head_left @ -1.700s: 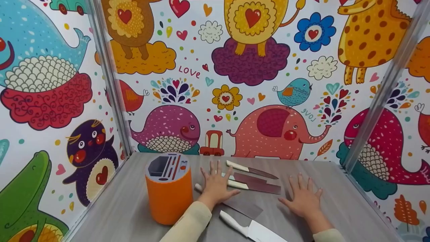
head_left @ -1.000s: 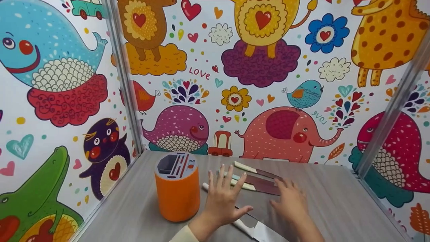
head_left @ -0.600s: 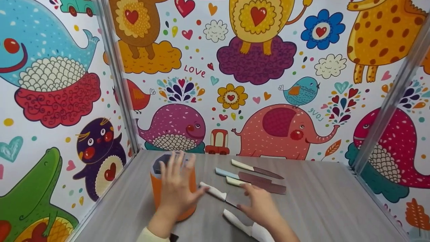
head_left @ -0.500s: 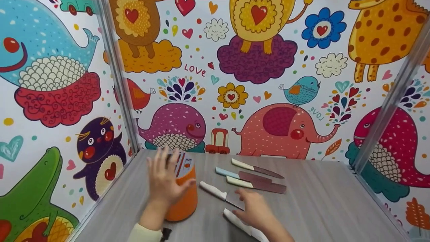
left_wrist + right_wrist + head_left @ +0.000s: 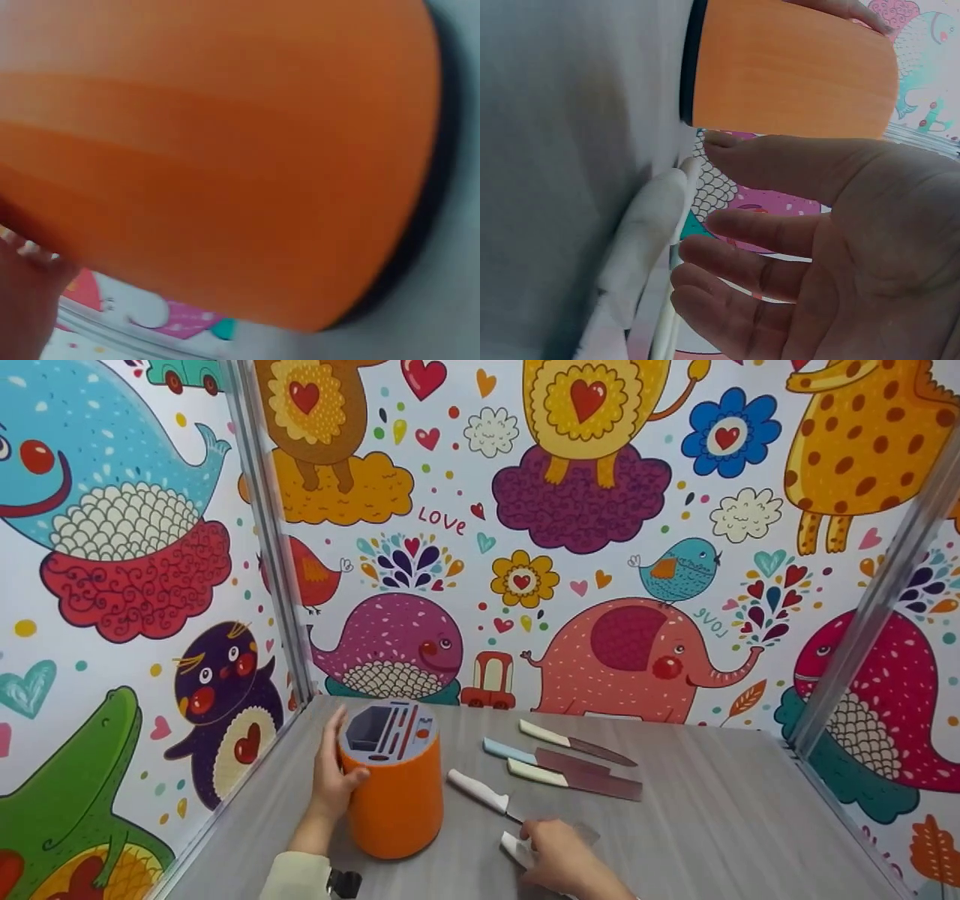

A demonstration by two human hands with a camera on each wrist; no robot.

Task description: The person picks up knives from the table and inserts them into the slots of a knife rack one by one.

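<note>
An orange cylindrical knife block (image 5: 397, 814) with a grey slotted top stands upright at the left. My left hand (image 5: 330, 784) holds its left side, thumb in front and fingers toward the back. In the left wrist view the block's orange wall (image 5: 225, 165) fills most of the picture. My right hand (image 5: 561, 855) is over the nearest knife, covering much of it; its white handle (image 5: 514, 849) shows by the fingertips. From the right wrist, fingers and thumb are spread apart beside that white handle (image 5: 646, 225), with nothing between them. Another white-handled knife (image 5: 476, 791) lies just beyond.
Three more knives lie farther back on the grey table (image 5: 720, 810): a cream-handled pointed one (image 5: 577, 742), a blue-handled one (image 5: 510, 750) and a cream-handled broad-bladed one (image 5: 574, 780). Patterned walls (image 5: 480, 510) enclose the back and sides.
The left hand has moved left, from above the knives to the block's side. The right hand has come left and nearer, over the closest knife. The knives and block stay put.
</note>
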